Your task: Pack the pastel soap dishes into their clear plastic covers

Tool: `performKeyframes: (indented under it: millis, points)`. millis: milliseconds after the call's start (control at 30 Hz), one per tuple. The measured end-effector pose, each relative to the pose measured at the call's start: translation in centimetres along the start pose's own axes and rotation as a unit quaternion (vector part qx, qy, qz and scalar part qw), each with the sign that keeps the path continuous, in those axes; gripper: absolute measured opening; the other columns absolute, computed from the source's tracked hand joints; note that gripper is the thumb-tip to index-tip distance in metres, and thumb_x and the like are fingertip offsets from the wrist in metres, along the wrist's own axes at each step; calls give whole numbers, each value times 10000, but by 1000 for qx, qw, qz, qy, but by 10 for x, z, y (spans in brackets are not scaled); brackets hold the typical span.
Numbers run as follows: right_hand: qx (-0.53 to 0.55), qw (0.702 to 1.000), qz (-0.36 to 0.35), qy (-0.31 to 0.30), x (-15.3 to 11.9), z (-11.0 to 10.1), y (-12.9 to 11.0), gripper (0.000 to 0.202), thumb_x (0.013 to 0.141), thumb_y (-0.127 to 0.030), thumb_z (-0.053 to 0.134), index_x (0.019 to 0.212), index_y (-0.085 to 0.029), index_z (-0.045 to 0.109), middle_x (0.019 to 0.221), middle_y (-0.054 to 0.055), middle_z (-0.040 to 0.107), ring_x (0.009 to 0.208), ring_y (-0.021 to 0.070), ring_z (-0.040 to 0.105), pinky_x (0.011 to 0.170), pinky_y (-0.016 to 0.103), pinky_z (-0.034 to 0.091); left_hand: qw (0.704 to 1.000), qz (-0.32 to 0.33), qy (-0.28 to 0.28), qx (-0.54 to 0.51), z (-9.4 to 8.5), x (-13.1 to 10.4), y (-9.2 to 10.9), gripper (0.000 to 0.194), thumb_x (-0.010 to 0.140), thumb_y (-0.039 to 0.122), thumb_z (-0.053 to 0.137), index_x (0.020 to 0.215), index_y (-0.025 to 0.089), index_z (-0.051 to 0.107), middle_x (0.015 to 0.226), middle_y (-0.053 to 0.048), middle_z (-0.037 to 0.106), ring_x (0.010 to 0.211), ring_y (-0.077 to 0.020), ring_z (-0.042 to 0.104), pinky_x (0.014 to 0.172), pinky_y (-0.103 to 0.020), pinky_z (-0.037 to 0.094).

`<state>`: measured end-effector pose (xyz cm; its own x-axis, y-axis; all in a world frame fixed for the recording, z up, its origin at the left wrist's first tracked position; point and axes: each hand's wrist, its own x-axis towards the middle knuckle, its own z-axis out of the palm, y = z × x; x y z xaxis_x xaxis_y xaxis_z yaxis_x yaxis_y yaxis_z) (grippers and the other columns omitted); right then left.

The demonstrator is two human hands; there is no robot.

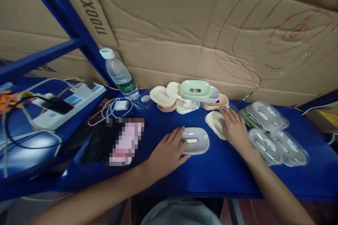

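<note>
A grey soap dish (202, 141) with a pale strip in its middle lies on the blue table. My left hand (168, 150) grips its left end, fingers over the rim and thumb at the front edge. My right hand (236, 128) reaches over a cream soap dish piece (215, 123), covering its right side. Its outstretched fingers come close to a peach soap dish (217, 102); whether they touch it is unclear. Behind are a green soap dish (195, 95) on top of a pile and several cream pieces (161, 95).
On the right stand several grey soap dishes with clear covers (266, 146). A water bottle (121, 75), a white charger (121, 105), a phone (128, 142) and a power strip (71, 103) are at the left. Cardboard (169, 52) walls the back.
</note>
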<state>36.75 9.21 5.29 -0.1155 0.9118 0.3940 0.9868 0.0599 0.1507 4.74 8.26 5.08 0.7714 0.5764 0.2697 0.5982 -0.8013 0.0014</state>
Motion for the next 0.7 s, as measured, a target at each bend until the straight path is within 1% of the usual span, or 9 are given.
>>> performKeyframes:
  millis: [100,200,267,333,400,500,600,633,700]
  points:
    - [-32,999,-2,-3,23,-3,8,450,1080,-256,455,1491,-115,573,1532,173,629,1407,359,568,1137,529,430,1000,10,15,8,3,4,1,412,958,462,751,1199,136,676,1541,-293,572,1347,-400,649,969,-476,618]
    - [-41,999,15,-13,37,-3,14,444,1067,-291,500,1474,-142,595,1493,164,663,1375,349,596,1123,517,436,1000,2,30,1,6,4,1,418,945,441,770,1205,126,678,1535,-296,578,1351,-403,645,946,-471,627]
    - [-52,997,53,-20,36,-1,18,431,1070,-297,485,1459,-156,608,1469,160,679,1353,336,617,1102,500,454,999,-10,34,-20,7,2,0,407,939,418,776,1210,131,678,1547,-288,571,1365,-402,636,939,-472,634]
    - [-74,990,112,-30,31,2,22,447,1065,-322,486,1458,-143,603,1463,179,676,1336,352,627,1072,505,478,998,-24,30,-48,7,-1,-3,394,930,399,785,1216,150,677,1567,-267,559,1372,-395,632,951,-480,636]
    - [-87,983,153,-54,23,7,25,479,1059,-349,491,1468,-120,584,1475,207,658,1328,374,629,1054,523,494,996,-37,24,-77,7,-4,-7,396,916,381,795,1227,168,671,1578,-246,551,1369,-396,633,986,-506,629]
    - [-70,980,158,-97,16,12,29,478,1065,-370,470,1460,-126,583,1435,211,678,1249,367,671,1027,520,512,991,-47,30,-119,7,-4,-12,384,914,345,784,1232,170,657,1571,-237,546,1406,-418,598,1069,-555,593]
    - [-52,980,163,-106,16,14,31,503,1057,-460,494,1440,-151,600,1324,198,715,1151,377,700,992,531,529,985,-62,38,-154,8,-2,-14,354,921,304,759,1218,153,640,1572,-257,520,1453,-434,548,1116,-577,562]
    - [-43,979,168,-104,16,15,31,545,1042,-504,521,1453,-153,588,1328,204,701,1151,385,697,979,532,538,984,-67,38,-162,9,-2,-15,357,920,296,757,1221,150,632,1578,-266,505,1456,-438,542,1120,-585,556]
    - [-13,979,178,-101,17,16,31,642,1006,-563,573,1499,-152,544,1404,219,649,1177,391,690,942,516,565,981,-74,36,-174,10,-1,-15,374,917,291,759,1234,150,621,1589,-279,483,1456,-446,538,1117,-605,552]
